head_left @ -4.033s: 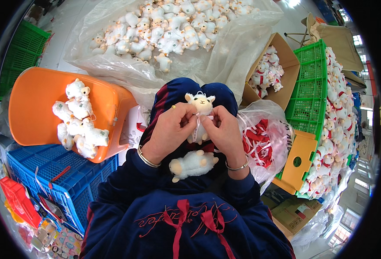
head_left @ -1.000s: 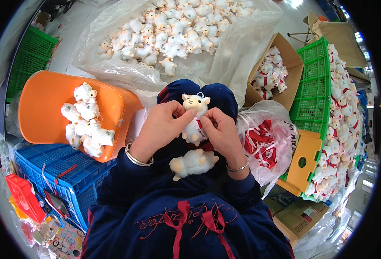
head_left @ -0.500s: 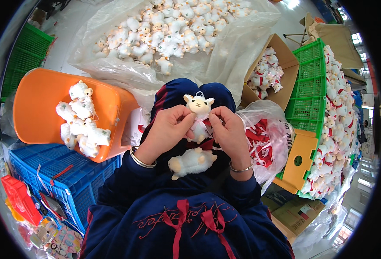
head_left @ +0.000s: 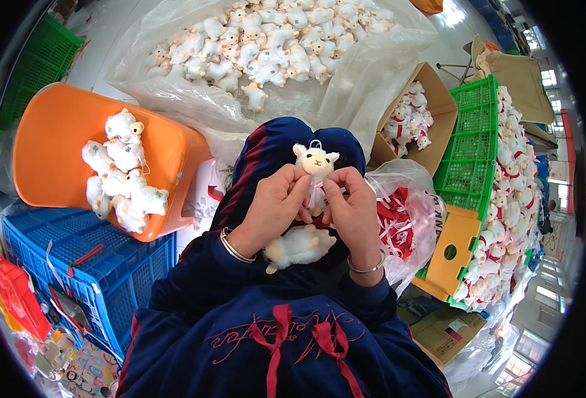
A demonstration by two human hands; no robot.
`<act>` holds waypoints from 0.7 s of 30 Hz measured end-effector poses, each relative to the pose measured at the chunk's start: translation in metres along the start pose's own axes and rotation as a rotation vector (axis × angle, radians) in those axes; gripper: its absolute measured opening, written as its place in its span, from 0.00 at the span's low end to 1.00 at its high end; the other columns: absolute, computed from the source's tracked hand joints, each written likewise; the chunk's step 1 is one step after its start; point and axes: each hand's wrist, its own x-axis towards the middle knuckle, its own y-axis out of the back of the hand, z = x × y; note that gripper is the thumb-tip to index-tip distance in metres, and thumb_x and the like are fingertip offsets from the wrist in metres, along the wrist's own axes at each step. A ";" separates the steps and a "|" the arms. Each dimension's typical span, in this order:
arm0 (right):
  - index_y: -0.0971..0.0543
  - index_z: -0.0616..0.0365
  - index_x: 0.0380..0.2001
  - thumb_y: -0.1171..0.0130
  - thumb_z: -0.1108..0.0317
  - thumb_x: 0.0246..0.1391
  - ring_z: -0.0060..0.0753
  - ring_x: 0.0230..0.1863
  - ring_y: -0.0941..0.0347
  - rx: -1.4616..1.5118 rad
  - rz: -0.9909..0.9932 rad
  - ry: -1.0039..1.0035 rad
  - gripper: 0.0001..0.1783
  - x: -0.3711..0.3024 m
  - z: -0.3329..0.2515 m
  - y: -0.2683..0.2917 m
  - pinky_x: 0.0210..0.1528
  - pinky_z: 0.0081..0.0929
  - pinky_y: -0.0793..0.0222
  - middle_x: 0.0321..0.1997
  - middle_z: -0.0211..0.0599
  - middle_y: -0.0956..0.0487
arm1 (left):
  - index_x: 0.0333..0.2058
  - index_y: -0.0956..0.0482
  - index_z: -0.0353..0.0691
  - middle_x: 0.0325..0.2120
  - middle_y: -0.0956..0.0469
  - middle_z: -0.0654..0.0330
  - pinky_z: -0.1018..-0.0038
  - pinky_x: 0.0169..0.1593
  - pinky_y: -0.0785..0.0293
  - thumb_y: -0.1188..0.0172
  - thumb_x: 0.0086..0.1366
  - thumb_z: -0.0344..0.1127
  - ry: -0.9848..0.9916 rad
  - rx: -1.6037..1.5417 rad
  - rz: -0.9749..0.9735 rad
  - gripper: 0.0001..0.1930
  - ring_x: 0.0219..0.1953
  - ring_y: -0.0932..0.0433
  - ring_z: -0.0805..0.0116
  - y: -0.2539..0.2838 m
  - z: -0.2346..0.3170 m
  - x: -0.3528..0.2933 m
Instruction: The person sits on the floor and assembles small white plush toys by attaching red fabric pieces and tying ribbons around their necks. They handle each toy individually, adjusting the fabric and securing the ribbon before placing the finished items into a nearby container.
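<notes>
A small white plush sheep [head_left: 317, 161] with a cream face and a hanging loop on its head sits upright between my hands over my lap. A pale pink ribbon [head_left: 316, 194] lies at its neck. My left hand [head_left: 276, 204] pinches the ribbon on one side, thumb against fingers. On the other side my right hand [head_left: 355, 207] pinches it too, the fingertips of both hands close together. They hide most of the sheep's body. A second plush sheep [head_left: 299, 247] lies on its side on my lap, just below my hands.
Several plush sheep lie on an orange chair [head_left: 47, 152] at left, above a blue crate [head_left: 127, 265]. A plastic sheet [head_left: 366, 73] holds a large pile ahead. At right are a cardboard box [head_left: 432, 142], a bag of red and white ribbons [head_left: 399, 222] and a green crate [head_left: 465, 156].
My fingertips have drawn closer together below the sheep's chin, and the sheep's head tilts slightly differently. The whole view has shifted a little.
</notes>
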 end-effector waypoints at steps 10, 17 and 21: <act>0.25 0.63 0.40 0.44 0.71 0.69 0.20 0.18 0.24 -0.019 0.025 -0.052 0.06 -0.003 -0.002 -0.006 0.19 0.22 0.29 0.26 0.35 0.20 | 0.39 0.25 0.34 0.23 0.20 0.61 0.80 0.22 0.27 0.44 0.77 0.35 0.007 0.065 0.004 0.09 0.19 0.22 0.80 0.002 0.001 -0.002; 0.25 0.63 0.37 0.44 0.69 0.71 0.18 0.18 0.25 -0.022 0.066 0.009 0.09 -0.006 0.008 -0.013 0.20 0.20 0.32 0.24 0.33 0.20 | 0.38 0.28 0.36 0.25 0.21 0.62 0.84 0.21 0.32 0.48 0.78 0.33 -0.022 0.093 -0.008 0.08 0.17 0.27 0.83 0.003 -0.003 -0.003; 0.25 0.63 0.36 0.43 0.68 0.71 0.17 0.18 0.27 0.001 0.080 0.052 0.09 -0.002 0.017 -0.012 0.20 0.19 0.32 0.23 0.31 0.21 | 0.37 0.29 0.35 0.22 0.20 0.60 0.79 0.22 0.29 0.48 0.78 0.34 -0.041 0.088 -0.013 0.09 0.17 0.24 0.79 0.005 -0.008 -0.005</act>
